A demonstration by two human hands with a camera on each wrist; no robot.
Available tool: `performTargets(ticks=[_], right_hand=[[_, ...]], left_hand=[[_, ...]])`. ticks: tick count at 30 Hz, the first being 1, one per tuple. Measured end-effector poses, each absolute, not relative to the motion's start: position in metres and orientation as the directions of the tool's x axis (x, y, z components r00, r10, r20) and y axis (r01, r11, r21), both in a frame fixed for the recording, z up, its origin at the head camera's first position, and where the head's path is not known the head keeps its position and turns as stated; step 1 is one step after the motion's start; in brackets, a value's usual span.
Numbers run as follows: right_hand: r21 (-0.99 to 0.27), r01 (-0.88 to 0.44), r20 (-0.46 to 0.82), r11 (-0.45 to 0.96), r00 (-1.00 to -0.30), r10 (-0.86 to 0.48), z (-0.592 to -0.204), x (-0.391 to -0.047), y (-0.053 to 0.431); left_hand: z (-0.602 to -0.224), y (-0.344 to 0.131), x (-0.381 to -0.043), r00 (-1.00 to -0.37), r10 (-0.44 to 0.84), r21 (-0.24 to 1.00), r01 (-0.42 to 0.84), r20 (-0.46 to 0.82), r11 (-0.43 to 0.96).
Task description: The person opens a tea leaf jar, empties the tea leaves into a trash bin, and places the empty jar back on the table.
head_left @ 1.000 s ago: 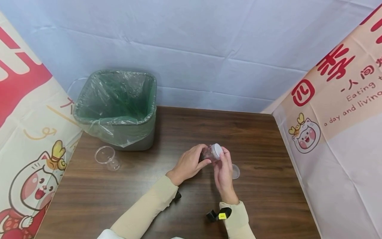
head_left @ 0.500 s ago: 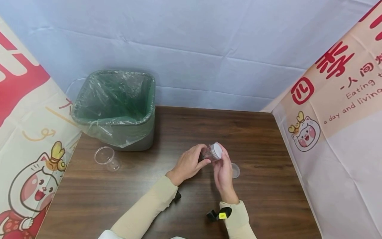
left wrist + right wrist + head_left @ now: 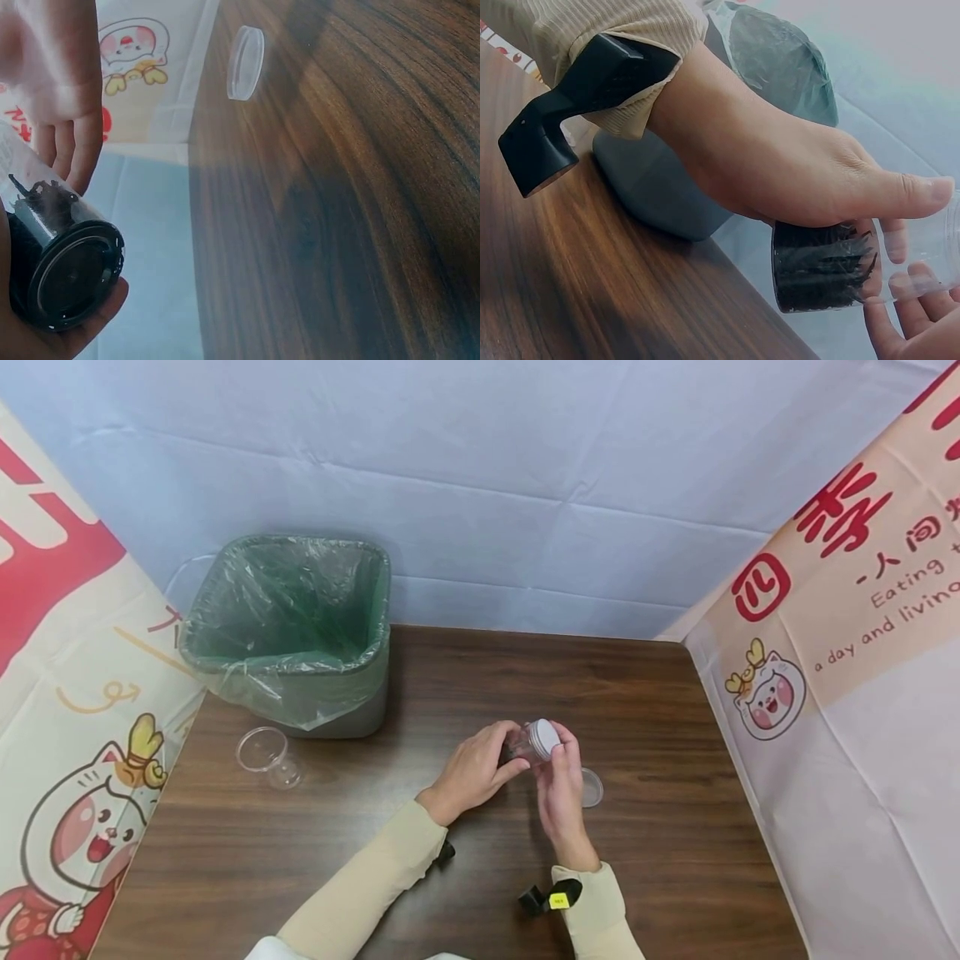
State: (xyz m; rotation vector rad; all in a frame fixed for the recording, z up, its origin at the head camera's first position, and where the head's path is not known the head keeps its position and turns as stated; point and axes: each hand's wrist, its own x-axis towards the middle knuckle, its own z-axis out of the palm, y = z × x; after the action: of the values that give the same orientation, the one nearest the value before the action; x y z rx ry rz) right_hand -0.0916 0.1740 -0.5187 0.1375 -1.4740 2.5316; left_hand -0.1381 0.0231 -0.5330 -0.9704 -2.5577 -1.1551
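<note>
A clear jar (image 3: pixel 521 746) with dark, leaf-like dry bits inside is held tilted above the table, its pale screw lid (image 3: pixel 547 739) toward the right. My left hand (image 3: pixel 468 772) wraps round the jar's body. In the left wrist view the jar's round base (image 3: pixel 73 277) faces the camera, and the dark contents lie toward that end. My right hand (image 3: pixel 564 797) has its fingers and thumb on the lid. Behind the right hand, a clear shallow cap (image 3: pixel 592 788) lies on the table, partly hidden in the head view.
A grey bin (image 3: pixel 360 718) with a green plastic liner stands at the back left of the wooden table (image 3: pixel 660 860). In front of it is a clear plastic cup (image 3: pixel 262 752) with a wide rim. Printed cloth panels border both sides, and a plain cloth hangs behind.
My right fingers have shifted round the lid's edge and back toward its near side. The left hand keeps its grip on the jar, almost unmoved.
</note>
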Motion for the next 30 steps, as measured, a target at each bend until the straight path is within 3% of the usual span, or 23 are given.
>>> performTargets(ticks=[30], right_hand=[[-0.888, -0.183, 0.153, -0.422, -0.983, 0.105, -0.5164, -0.0923, 0.1740]], left_hand=[[-0.5338, 0.0228, -0.1375, -0.773, 0.492, 0.597, 0.628, 0.402, 0.499]])
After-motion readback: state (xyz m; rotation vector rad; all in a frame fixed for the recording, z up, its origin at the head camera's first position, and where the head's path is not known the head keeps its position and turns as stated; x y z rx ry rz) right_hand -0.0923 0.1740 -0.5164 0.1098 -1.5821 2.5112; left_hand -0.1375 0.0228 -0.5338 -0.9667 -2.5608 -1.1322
